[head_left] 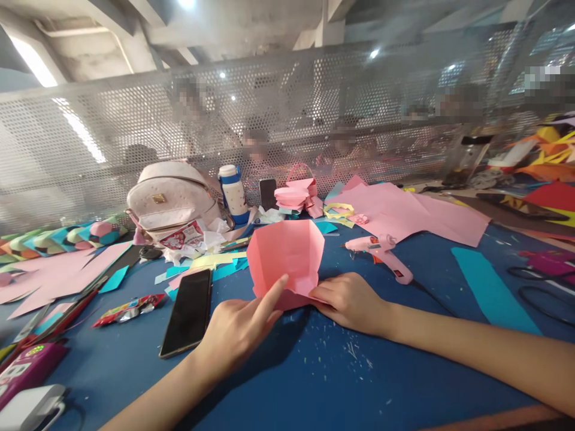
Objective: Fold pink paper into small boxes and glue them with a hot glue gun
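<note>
A folded pink paper piece (286, 254) stands half upright on the blue table (314, 371) in front of me. My left hand (240, 326) is curled, with its index finger stretched out and pressing the paper's lower left edge. My right hand (350, 299) lies closed on the paper's lower right corner, fingers pressed down on the fold. A pink glue gun (381, 254) lies just behind my right hand.
A black phone (188, 311) lies left of my left hand. A snack wrapper (130, 309), pale backpack (171, 197), white bottle (233, 191), pink sheets (404, 212), teal strips (489, 290) and black scissors (543, 293) surround the work spot. A perforated metal screen (287, 120) closes the far side.
</note>
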A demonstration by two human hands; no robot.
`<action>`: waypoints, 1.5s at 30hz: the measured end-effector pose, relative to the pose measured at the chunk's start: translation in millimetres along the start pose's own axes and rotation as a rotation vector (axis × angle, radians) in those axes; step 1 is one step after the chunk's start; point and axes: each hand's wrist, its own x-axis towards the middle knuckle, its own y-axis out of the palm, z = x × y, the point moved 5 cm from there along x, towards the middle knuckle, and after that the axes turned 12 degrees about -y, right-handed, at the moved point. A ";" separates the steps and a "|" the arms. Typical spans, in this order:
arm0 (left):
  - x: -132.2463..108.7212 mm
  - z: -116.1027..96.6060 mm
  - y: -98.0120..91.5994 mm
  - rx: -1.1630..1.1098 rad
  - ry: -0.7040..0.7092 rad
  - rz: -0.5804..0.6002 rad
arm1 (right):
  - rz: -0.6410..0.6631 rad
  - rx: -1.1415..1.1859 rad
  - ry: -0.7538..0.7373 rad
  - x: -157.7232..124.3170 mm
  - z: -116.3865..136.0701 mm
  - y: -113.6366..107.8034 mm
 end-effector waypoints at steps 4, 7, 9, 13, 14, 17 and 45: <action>-10.2 -20.3 -26.9 0.049 0.272 -0.151 | 0.008 -0.035 0.010 0.6 1.5 -0.2; -18.8 -42.7 -21.0 -0.027 0.433 -0.059 | -0.012 -0.052 0.009 0.9 2.0 -1.3; -17.4 -47.6 -9.2 -0.052 0.331 -0.002 | -0.026 -0.051 0.008 1.0 2.1 -2.1; -15.6 -44.1 20.7 -0.118 0.182 0.331 | -0.016 -0.047 0.030 1.2 2.4 -3.3; -15.8 -41.7 24.3 -0.143 0.162 0.397 | -0.005 -0.045 0.039 1.3 2.5 -3.2; -15.4 -35.4 25.4 -0.207 0.130 0.463 | 0.026 -0.033 0.053 1.2 3.0 -2.3; -7.9 -5.2 8.3 -0.252 0.066 0.043 | 0.058 -0.198 -0.315 -10.3 -14.7 -15.9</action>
